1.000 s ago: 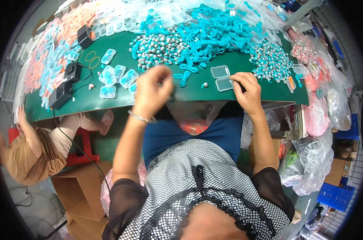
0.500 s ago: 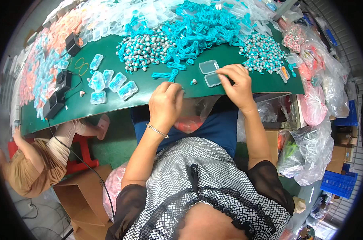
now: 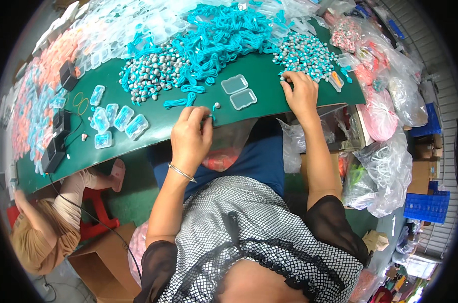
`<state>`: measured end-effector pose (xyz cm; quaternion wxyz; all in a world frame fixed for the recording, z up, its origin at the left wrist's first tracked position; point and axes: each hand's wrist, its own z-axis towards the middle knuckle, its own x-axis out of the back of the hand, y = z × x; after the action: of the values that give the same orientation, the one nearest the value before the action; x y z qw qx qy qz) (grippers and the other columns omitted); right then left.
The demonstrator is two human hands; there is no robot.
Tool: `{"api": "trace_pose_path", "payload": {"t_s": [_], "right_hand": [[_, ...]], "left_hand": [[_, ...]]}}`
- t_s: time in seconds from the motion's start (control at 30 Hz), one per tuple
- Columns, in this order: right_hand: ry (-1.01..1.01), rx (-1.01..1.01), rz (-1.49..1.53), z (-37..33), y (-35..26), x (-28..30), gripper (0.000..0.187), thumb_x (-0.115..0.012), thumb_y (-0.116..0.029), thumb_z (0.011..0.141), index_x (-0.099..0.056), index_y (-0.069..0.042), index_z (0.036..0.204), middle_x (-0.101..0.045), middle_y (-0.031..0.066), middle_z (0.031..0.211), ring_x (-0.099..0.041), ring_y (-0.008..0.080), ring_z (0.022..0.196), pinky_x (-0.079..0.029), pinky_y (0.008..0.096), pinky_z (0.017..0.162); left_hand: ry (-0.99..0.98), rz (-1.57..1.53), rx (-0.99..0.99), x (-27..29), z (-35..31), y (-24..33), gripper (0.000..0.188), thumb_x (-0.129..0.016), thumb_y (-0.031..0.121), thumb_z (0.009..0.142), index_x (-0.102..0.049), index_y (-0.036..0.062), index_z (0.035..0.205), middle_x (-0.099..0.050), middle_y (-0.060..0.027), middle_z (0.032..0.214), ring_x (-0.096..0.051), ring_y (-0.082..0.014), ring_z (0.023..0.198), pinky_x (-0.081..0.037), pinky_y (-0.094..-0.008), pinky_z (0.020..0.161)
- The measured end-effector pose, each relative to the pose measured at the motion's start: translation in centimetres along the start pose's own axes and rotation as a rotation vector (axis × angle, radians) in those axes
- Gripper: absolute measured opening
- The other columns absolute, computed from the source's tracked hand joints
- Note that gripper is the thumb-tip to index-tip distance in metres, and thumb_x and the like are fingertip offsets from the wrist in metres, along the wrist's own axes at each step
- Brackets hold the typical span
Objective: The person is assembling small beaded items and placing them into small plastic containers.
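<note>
At the left hand (image 3: 190, 136): thumb and fingers drawn together, apparently around a small teal piece (image 3: 212, 117), close to the front edge of the green table (image 3: 158, 115). Just beyond those fingertips: a loose gray-and-teal bead (image 3: 217, 105). Farther right, between the hands: an open clear box (image 3: 244, 99), both halves flat, no contents visible. At the right hand (image 3: 303, 98): fingers bent down to the near rim of the right-hand bead pile (image 3: 305, 55); cannot tell, gripping or merely touching.

Main risk: knocking the loose bead over the edge with a stray sweep of the left knuckles. Also possible: dropping the teal piece from so slight a pinch, or scattering extra beads by raking the pile.

Hidden: most of the teal piece, behind fingers. Lost against the pile: right fingertips. Too small to make out: exact bead shape.
</note>
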<state>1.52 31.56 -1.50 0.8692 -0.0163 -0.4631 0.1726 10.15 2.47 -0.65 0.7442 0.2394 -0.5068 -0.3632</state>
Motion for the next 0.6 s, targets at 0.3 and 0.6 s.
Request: {"api": "trace_pose_path", "payload": {"t_s": [0.3,0.6], "right_hand": [[-0.060,-0.047,0.363,0.3,-2.5,0.8,0.014,-0.070,-0.005,0.077,-0.068,-0.007,0.091,-0.067,0.0068,0.083,-0.064,0.0246,0.072,-0.049,0.0369,0.068],[-0.016,0.048,0.407,-1.8,-8.0,-0.9,0.010,-0.076,-0.014,0.075,-0.068,-0.013,0.082,-0.069,-0.0013,0.083,-0.062,0.0192,0.084,-0.038,0.0375,0.084]], "left_hand": [[0.070,-0.180,-0.121,-3.1,1.9,1.5,0.015,-0.070,0.002,0.080,-0.067,0.0048,0.094,-0.064,-0.0072,0.080,-0.055,-0.0165,0.057,-0.046,-0.0294,0.054],[0.104,0.140,-0.199,-5.7,3.0,2.4,0.011,-0.072,0.012,0.077,-0.066,0.0079,0.084,-0.059,-0.0083,0.079,-0.062,-0.0292,0.077,-0.048,-0.0424,0.065]]}}
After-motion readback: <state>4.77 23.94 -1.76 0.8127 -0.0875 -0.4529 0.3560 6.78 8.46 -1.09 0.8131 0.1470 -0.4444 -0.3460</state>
